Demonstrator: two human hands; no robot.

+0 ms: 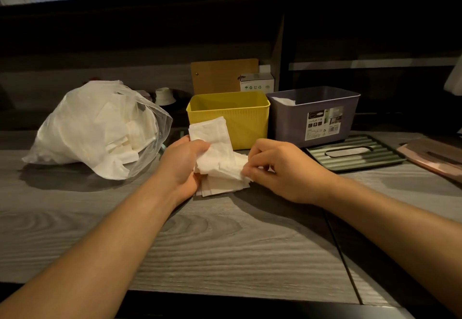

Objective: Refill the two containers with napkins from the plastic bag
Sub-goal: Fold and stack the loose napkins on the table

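Both my hands, left hand (183, 162) gripping and right hand (277, 168) pinching, hold a napkin stack (220, 158) mid-counter before the yellow container (228, 116) (purple container (315, 113) beside it).

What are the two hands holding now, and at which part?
Both hold one stack of napkins above the table. The left hand grips its left side; the right hand pinches its right edge.

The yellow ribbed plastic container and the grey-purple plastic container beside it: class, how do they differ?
The yellow ribbed plastic container has ribbed walls and shows no napkins inside; the grey-purple plastic container has smooth walls, a printed label, and white napkins visible at its left end. Both are open-topped, upright rectangles side by side on the wood-grain counter.
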